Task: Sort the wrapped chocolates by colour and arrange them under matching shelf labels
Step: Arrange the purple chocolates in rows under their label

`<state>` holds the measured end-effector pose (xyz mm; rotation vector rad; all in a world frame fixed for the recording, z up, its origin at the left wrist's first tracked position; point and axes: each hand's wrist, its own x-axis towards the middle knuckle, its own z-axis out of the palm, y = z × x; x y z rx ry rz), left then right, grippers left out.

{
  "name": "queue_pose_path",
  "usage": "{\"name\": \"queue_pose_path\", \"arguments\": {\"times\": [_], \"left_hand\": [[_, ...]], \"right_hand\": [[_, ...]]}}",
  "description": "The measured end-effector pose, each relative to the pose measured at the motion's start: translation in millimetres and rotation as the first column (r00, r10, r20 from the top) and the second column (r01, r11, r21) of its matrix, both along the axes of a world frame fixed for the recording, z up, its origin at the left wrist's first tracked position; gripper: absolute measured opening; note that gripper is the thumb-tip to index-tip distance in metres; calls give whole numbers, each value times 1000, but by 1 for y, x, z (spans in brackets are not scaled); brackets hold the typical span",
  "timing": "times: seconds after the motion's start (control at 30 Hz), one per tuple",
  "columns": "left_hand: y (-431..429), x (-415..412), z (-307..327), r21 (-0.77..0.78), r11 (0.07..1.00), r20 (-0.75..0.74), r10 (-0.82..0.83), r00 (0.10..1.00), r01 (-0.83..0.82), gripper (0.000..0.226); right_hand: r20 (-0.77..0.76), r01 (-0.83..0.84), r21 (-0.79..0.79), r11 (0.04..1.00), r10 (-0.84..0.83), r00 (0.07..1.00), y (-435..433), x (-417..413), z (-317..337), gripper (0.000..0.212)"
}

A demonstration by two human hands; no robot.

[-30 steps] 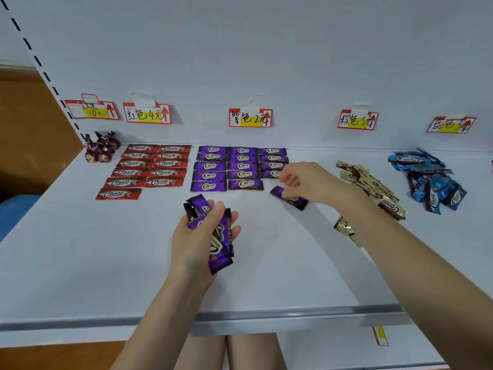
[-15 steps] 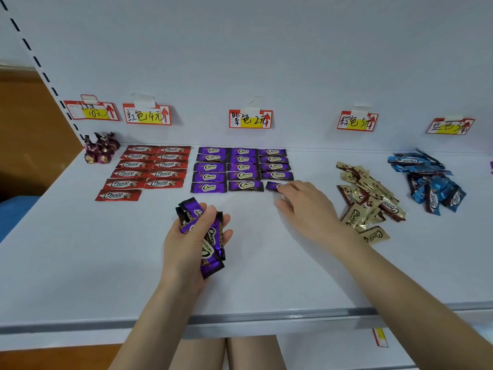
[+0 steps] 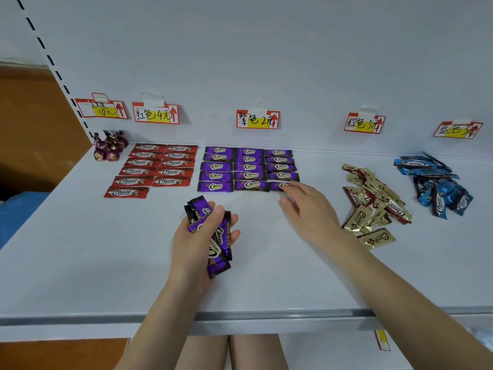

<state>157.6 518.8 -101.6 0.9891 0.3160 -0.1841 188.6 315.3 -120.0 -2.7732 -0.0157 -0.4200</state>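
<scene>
The left hand (image 3: 190, 245) grips a bunch of purple chocolates (image 3: 220, 236), thumb curled over the top and fingers wrapped round from beneath. It hovers over the shelf (image 3: 93, 263).

The right hand (image 3: 310, 212) lies flat and relaxed, fingers straight. Its fingertips (image 3: 289, 184) touch a purple chocolate (image 3: 276, 186) lying on the shelf just ahead of it, partly hidden under them.

That piece is the near right corner of a purple grid (image 3: 248, 168) of three columns, ahead of both hands and under the purple label (image 3: 257, 119).

Ahead and left of the left hand are two columns of red chocolates (image 3: 157, 168) under the red label (image 3: 156, 114). Farther left is a clump of twist-wrapped sweets (image 3: 109, 146).

Just right of the right hand is a loose gold pile (image 3: 373, 201), below the brown label (image 3: 364, 123). Beyond it is a blue pile (image 3: 437, 182) under the blue label (image 3: 457, 129).
</scene>
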Motion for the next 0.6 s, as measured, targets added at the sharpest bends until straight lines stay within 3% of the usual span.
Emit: {"name": "queue_pose_path", "arguments": {"times": [0.6], "left_hand": [[1,2,-4,-27,1000,-1,10,1000,-10,33]], "right_hand": [[65,-9,27,1000,7,998,-4,2,-5,32]]}}
